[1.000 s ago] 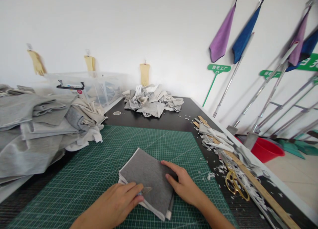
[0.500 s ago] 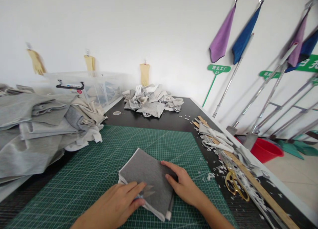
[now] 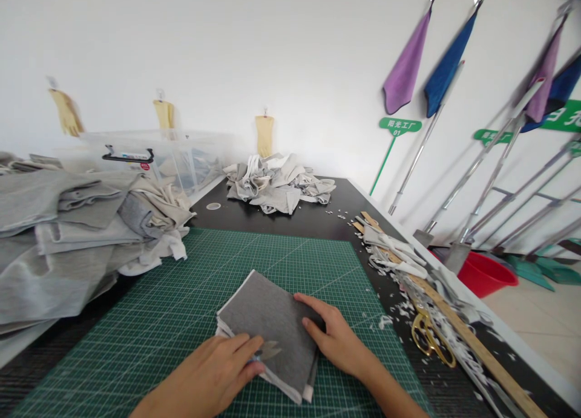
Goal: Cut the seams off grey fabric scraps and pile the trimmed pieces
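A folded stack of grey cloth with white edges lies on the green cutting mat. My left hand is at its lower left edge, closed around small scissors whose short blades rest over the cloth; the handle is mostly hidden by my fingers. My right hand lies on the right edge of the stack, thumb and fingers apart, touching the cloth.
A large grey cloth pile sits at the left, near a clear plastic box. Another pile lies at the back. Gold-handled scissors, a wooden ruler and white scraps line the right edge.
My left fingers have shifted very slightly and the scissor blades look closer together. My right hand and the cloth stack have stayed in place.
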`<state>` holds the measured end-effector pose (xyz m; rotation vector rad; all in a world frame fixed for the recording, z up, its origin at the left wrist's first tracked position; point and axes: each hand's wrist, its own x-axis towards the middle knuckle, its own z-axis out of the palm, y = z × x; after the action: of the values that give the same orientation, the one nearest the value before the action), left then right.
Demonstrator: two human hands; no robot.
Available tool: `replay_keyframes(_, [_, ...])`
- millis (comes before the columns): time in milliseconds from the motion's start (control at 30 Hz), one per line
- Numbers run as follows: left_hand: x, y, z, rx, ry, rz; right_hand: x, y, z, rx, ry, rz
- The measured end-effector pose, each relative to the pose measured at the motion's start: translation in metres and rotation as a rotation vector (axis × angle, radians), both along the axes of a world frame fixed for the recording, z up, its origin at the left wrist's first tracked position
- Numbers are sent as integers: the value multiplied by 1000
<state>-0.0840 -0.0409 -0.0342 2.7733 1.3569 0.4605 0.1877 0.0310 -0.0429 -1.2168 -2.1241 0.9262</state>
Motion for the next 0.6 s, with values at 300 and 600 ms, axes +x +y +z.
replay_keyframes(300, [3,-3,6,-26,-8,-49,0,0,0,-2,-4,-2])
replay_keyframes(600, [11,-6,13,-67,48,-121,-1,0,0,0,9,-5])
